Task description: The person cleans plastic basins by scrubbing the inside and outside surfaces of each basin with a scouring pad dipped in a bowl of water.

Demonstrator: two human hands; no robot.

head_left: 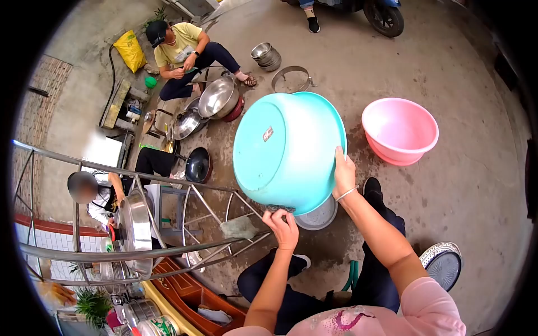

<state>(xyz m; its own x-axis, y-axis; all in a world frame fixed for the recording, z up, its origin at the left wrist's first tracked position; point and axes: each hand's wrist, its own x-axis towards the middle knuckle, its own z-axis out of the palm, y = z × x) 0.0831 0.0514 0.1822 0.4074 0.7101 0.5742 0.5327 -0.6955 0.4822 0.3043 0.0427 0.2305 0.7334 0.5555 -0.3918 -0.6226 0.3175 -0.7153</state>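
Note:
A large turquoise plastic basin (260, 148) is tilted on its side in front of me, its outer bottom with a small label facing left. My right hand (344, 175) grips the basin's rim on the right, thumb on the outside and fingers hidden behind. At the basin's lower edge, my left hand (282, 228) is closed around a dark, wiry scouring pad (280, 208) pressed against the outer wall. Below the basin, partly hidden, a grey round basin (318, 217) sits on the ground. To the right stands a pink basin (399, 131).
A metal railing (168, 246) runs along the left. Two people sit beyond it, near a steel basin (219, 98), a black wok (199, 165) and a large steel pot (134, 232). Stacked bowls (266, 57) and a metal ring (292, 78) lie ahead; a patterned tray (441, 265) lies right.

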